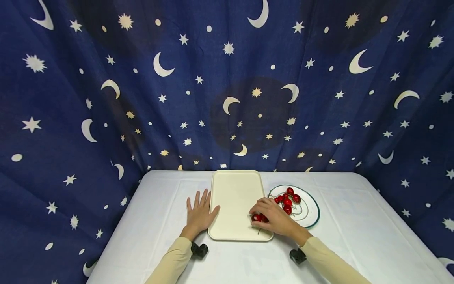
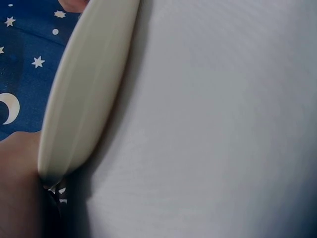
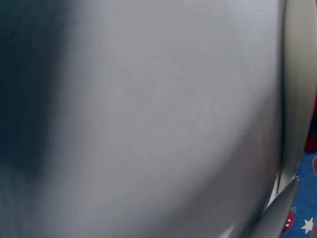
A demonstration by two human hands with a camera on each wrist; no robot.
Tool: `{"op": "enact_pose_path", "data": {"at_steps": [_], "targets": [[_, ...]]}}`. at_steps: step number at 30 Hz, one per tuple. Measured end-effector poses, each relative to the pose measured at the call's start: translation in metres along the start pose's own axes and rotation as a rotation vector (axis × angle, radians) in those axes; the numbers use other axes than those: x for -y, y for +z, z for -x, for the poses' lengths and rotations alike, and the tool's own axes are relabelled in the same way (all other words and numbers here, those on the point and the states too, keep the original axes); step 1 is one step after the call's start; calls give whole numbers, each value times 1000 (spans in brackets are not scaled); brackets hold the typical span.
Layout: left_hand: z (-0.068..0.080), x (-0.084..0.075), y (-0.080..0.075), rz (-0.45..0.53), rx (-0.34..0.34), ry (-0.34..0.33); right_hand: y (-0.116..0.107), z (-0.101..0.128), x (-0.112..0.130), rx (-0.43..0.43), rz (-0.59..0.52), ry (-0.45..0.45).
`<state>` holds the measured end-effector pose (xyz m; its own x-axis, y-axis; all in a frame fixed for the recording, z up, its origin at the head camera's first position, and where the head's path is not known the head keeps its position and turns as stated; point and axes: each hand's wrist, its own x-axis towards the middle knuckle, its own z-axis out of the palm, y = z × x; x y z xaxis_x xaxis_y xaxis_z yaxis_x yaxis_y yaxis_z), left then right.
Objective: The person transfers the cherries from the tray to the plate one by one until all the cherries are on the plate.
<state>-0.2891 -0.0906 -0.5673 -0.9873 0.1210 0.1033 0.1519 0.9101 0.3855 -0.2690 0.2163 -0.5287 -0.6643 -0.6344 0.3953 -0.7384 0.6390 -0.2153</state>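
A cream rectangular tray (image 1: pixel 234 197) lies on the table. My left hand (image 1: pixel 199 215) rests at its left side, fingers spread on the cloth and thumb over the rim. Over the tray's front right corner, my right hand (image 1: pixel 274 216) curls its fingers and thumb round red cherries (image 1: pixel 256 217), a stem hanging below them. More cherries (image 1: pixel 287 202) with stems lie on a white plate (image 1: pixel 313 215) with a green rim, partly behind the right hand. The left wrist view shows the tray's outer side (image 2: pixel 89 89) close up; red fruit (image 3: pixel 312 139) peeks in at the right wrist view's edge.
White cloth covers the table (image 1: pixel 354 228). A dark blue curtain (image 1: pixel 209 130) with moons and stars stands behind the table's back edge and along both sides. Black wrist cameras (image 1: pixel 200 250) hang under both wrists, close above the cloth.
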Motion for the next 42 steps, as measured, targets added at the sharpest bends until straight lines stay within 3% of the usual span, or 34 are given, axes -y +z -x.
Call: {"op": "enact_pose_path", "data": {"at_steps": [10,19,31,42], "targets": [[0,1,2,-6,10,2,3,1,-2,-21,17,-20],[0,2,4,-7,3,-1,-2,1,-7,-137,73,27],[-1,3,6,-13,-15,3,-17,2,-35,-226,-6,84],[-1,3,5,-10,-19,2,-12,21,-50,-223,142,197]]}}
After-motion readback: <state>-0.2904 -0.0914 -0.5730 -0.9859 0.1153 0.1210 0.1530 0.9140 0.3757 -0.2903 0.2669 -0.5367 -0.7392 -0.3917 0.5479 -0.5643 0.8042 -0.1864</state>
